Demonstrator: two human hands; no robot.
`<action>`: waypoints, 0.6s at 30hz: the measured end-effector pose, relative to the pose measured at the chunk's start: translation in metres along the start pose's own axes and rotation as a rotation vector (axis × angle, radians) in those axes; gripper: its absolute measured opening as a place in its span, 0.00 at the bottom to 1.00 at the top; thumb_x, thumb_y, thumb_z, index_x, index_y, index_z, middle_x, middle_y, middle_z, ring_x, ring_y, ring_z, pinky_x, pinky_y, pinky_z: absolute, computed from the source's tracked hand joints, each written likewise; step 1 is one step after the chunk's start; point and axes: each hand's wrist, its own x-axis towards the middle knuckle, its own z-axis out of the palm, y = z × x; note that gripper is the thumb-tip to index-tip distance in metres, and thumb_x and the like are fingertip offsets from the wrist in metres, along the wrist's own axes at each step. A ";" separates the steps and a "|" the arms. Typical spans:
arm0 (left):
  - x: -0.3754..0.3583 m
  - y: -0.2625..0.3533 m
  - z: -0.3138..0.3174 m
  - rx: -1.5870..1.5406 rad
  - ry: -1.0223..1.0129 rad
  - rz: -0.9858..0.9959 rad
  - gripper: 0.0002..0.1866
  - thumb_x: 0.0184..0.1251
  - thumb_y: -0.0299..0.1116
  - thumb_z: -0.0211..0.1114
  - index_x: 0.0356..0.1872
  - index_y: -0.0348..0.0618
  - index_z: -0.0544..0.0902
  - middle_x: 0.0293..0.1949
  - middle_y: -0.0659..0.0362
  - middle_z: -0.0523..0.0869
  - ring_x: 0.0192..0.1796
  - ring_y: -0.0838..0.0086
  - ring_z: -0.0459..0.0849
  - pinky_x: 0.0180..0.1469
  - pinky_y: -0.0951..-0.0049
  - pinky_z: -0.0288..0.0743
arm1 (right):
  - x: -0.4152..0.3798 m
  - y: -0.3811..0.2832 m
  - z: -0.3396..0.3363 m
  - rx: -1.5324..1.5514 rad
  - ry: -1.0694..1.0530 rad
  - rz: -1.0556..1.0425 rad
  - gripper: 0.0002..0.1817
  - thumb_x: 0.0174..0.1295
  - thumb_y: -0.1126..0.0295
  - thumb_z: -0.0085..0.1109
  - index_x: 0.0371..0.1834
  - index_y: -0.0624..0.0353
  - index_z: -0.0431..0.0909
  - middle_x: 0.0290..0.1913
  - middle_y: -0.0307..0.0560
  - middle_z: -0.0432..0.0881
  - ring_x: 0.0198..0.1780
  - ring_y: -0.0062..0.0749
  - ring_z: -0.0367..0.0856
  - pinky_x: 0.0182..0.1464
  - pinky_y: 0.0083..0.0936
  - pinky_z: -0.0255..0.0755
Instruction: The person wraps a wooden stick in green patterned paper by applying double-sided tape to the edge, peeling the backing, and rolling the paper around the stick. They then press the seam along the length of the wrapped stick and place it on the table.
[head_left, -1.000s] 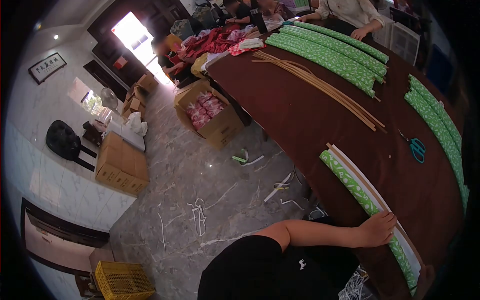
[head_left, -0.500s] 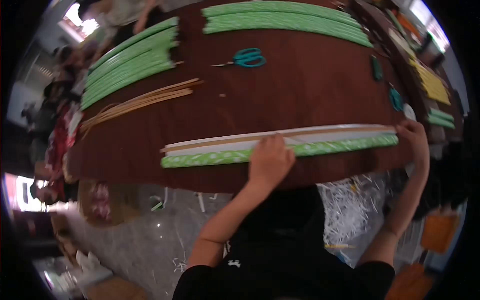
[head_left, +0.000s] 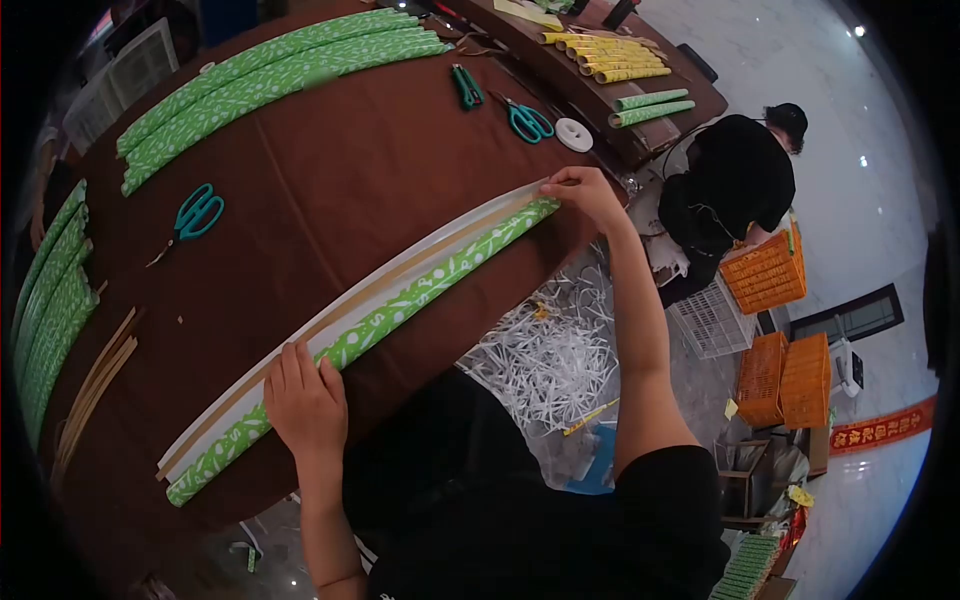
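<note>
A long roll of green and white patterned wrapping paper (head_left: 430,290) lies diagonally along the near table edge. Its white inner side shows as a band at the back, and a thin tan strip (head_left: 345,310) runs lengthwise along that band. My left hand (head_left: 308,405) rests on the left part of the roll, palm down, fingers stretched over the paper and the strip. At the far right end, my right hand (head_left: 588,195) pinches the end of the strip and paper between thumb and fingers. What lies under my left palm is hidden.
Teal scissors (head_left: 200,212), another pair (head_left: 528,122), a dark green cutter (head_left: 466,87) and a white tape roll (head_left: 573,135) lie on the brown table (head_left: 290,130). Green rolls (head_left: 230,100) and tan sticks (head_left: 95,385) lie beyond. A person (head_left: 735,175) bends near orange crates (head_left: 765,270).
My view has swung to the right, bringing the person and crates into sight. The left hand has shifted along the roll towards its left end, fingers flatter. My right hand stays at the right end.
</note>
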 end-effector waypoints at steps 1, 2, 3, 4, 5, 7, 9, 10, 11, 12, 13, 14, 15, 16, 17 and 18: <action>0.000 0.000 0.000 -0.002 -0.007 -0.005 0.17 0.70 0.36 0.56 0.51 0.33 0.80 0.52 0.51 0.81 0.53 0.57 0.79 0.53 0.59 0.73 | 0.003 0.004 0.003 -0.003 0.007 0.000 0.09 0.55 0.70 0.73 0.33 0.63 0.85 0.30 0.36 0.84 0.34 0.16 0.78 0.39 0.17 0.70; 0.000 0.000 0.000 0.000 -0.015 -0.011 0.17 0.70 0.36 0.55 0.51 0.33 0.80 0.51 0.51 0.81 0.52 0.57 0.79 0.53 0.59 0.73 | 0.005 0.006 0.008 -0.022 0.037 -0.028 0.09 0.54 0.70 0.73 0.33 0.63 0.85 0.30 0.36 0.84 0.33 0.16 0.77 0.38 0.17 0.70; 0.001 0.000 -0.001 -0.002 -0.013 -0.008 0.17 0.70 0.36 0.55 0.51 0.33 0.80 0.51 0.51 0.81 0.52 0.57 0.79 0.53 0.59 0.73 | 0.007 0.009 0.011 -0.040 0.066 -0.055 0.09 0.54 0.69 0.73 0.33 0.63 0.85 0.30 0.36 0.84 0.32 0.16 0.77 0.37 0.17 0.70; 0.001 0.000 -0.001 -0.004 -0.021 -0.008 0.17 0.70 0.35 0.55 0.51 0.32 0.80 0.51 0.51 0.81 0.52 0.57 0.79 0.52 0.59 0.73 | 0.013 0.015 0.013 -0.056 0.089 -0.067 0.09 0.54 0.69 0.73 0.33 0.63 0.86 0.29 0.35 0.84 0.31 0.17 0.77 0.36 0.18 0.70; 0.002 0.000 -0.002 -0.006 -0.029 -0.007 0.17 0.70 0.35 0.55 0.51 0.32 0.79 0.51 0.50 0.81 0.51 0.57 0.79 0.52 0.59 0.74 | 0.013 0.014 0.016 -0.054 0.092 -0.066 0.09 0.54 0.69 0.73 0.33 0.63 0.86 0.29 0.35 0.84 0.31 0.17 0.77 0.36 0.18 0.70; 0.001 0.000 -0.001 0.001 -0.014 0.003 0.17 0.70 0.35 0.55 0.51 0.32 0.79 0.51 0.50 0.81 0.51 0.57 0.79 0.52 0.59 0.74 | 0.014 0.010 0.021 -0.061 0.102 -0.056 0.10 0.52 0.67 0.74 0.31 0.62 0.86 0.28 0.37 0.85 0.30 0.20 0.80 0.36 0.19 0.72; 0.003 0.000 -0.001 0.008 0.003 0.014 0.17 0.69 0.35 0.55 0.50 0.32 0.79 0.51 0.50 0.81 0.51 0.57 0.79 0.51 0.59 0.74 | 0.029 0.028 0.023 -0.109 0.112 -0.081 0.11 0.50 0.65 0.75 0.31 0.61 0.87 0.27 0.39 0.85 0.30 0.21 0.81 0.37 0.20 0.73; 0.004 0.000 -0.003 -0.006 -0.010 0.012 0.17 0.69 0.35 0.56 0.50 0.32 0.79 0.51 0.50 0.81 0.51 0.57 0.79 0.51 0.59 0.74 | 0.037 0.039 0.023 -0.162 0.115 -0.103 0.12 0.49 0.64 0.75 0.30 0.60 0.87 0.27 0.41 0.86 0.31 0.23 0.83 0.37 0.20 0.74; 0.004 0.001 -0.004 -0.019 -0.024 0.009 0.17 0.69 0.35 0.56 0.50 0.32 0.79 0.51 0.50 0.81 0.51 0.57 0.79 0.51 0.59 0.74 | 0.039 0.039 0.023 -0.160 0.118 -0.102 0.12 0.49 0.64 0.75 0.30 0.60 0.87 0.27 0.41 0.86 0.31 0.23 0.83 0.37 0.20 0.74; 0.004 0.001 -0.004 -0.019 -0.024 0.012 0.17 0.69 0.35 0.56 0.50 0.32 0.79 0.51 0.50 0.81 0.51 0.57 0.79 0.51 0.59 0.74 | 0.040 0.040 0.023 -0.207 0.117 -0.107 0.13 0.47 0.62 0.75 0.29 0.59 0.87 0.27 0.42 0.86 0.31 0.25 0.84 0.39 0.22 0.74; 0.004 0.001 -0.004 -0.010 -0.018 0.015 0.17 0.69 0.35 0.56 0.50 0.32 0.79 0.51 0.50 0.81 0.52 0.57 0.79 0.51 0.59 0.74 | 0.041 0.041 0.024 -0.253 0.116 -0.111 0.13 0.46 0.60 0.76 0.29 0.57 0.88 0.27 0.43 0.87 0.32 0.27 0.86 0.42 0.25 0.75; 0.004 0.001 -0.004 -0.001 -0.012 0.017 0.17 0.69 0.35 0.56 0.50 0.32 0.79 0.51 0.50 0.81 0.52 0.57 0.79 0.51 0.59 0.74 | 0.040 0.039 0.025 -0.252 0.117 -0.110 0.13 0.46 0.60 0.76 0.29 0.57 0.88 0.27 0.43 0.87 0.32 0.27 0.86 0.42 0.25 0.75; 0.003 0.001 -0.004 -0.001 -0.012 0.019 0.17 0.69 0.35 0.56 0.50 0.32 0.79 0.51 0.50 0.81 0.52 0.57 0.79 0.51 0.59 0.74 | 0.039 0.036 0.025 -0.300 0.124 -0.110 0.13 0.46 0.60 0.75 0.29 0.57 0.88 0.27 0.43 0.87 0.32 0.29 0.86 0.43 0.26 0.75; 0.002 0.000 -0.002 0.009 -0.008 0.020 0.17 0.69 0.35 0.56 0.51 0.32 0.79 0.51 0.50 0.81 0.52 0.57 0.79 0.51 0.59 0.74 | 0.037 0.034 0.025 -0.348 0.131 -0.110 0.14 0.45 0.59 0.75 0.29 0.56 0.88 0.28 0.42 0.87 0.32 0.30 0.86 0.44 0.28 0.75; 0.002 0.000 -0.002 0.018 -0.004 0.021 0.17 0.69 0.35 0.56 0.51 0.32 0.79 0.51 0.50 0.81 0.52 0.57 0.79 0.51 0.59 0.74 | 0.035 0.029 0.027 -0.347 0.133 -0.109 0.14 0.45 0.59 0.75 0.29 0.56 0.88 0.28 0.42 0.87 0.32 0.30 0.86 0.44 0.28 0.75; 0.002 0.000 -0.002 0.018 -0.004 0.022 0.17 0.69 0.35 0.56 0.51 0.32 0.79 0.51 0.50 0.81 0.52 0.57 0.79 0.51 0.59 0.74 | 0.031 0.023 0.029 -0.391 0.148 -0.094 0.13 0.45 0.59 0.75 0.29 0.55 0.88 0.28 0.41 0.88 0.33 0.30 0.87 0.45 0.28 0.74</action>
